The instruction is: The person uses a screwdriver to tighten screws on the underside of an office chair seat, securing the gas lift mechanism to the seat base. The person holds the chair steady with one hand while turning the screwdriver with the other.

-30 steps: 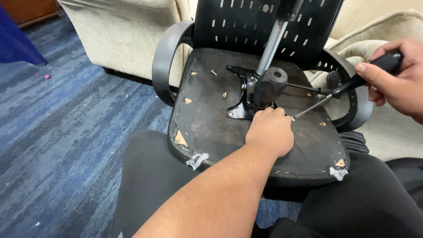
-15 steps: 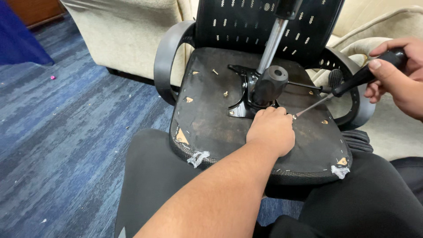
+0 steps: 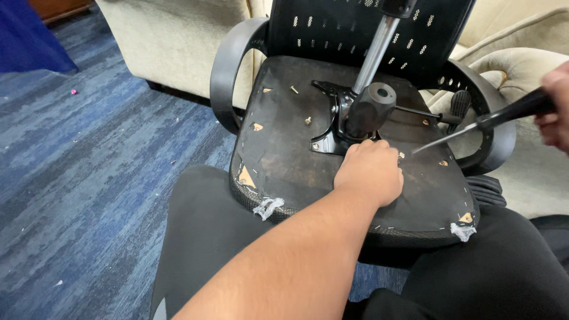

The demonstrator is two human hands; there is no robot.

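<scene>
An upturned black office chair rests on my lap, its seat underside (image 3: 284, 160) facing up. A black metal mechanism plate (image 3: 332, 127) with a chrome gas cylinder (image 3: 376, 50) is fixed to it. My left hand (image 3: 370, 172) lies fisted on the seat beside the plate, fingers curled near a screw (image 3: 401, 155); what it holds is hidden. My right hand (image 3: 557, 109), at the right edge and blurred, grips a black-handled screwdriver (image 3: 486, 123) whose tip hangs just off the screw.
Loose screws (image 3: 294, 89) stick up from the seat board. Black armrests (image 3: 228, 71) curve at both sides. Beige sofas (image 3: 172, 41) stand behind and to the right. Blue patterned carpet (image 3: 89, 178) covers the floor on the left.
My right hand has pulled the screwdriver right and away from the screw by my left hand. The view has shifted slightly; my left hand stays put.
</scene>
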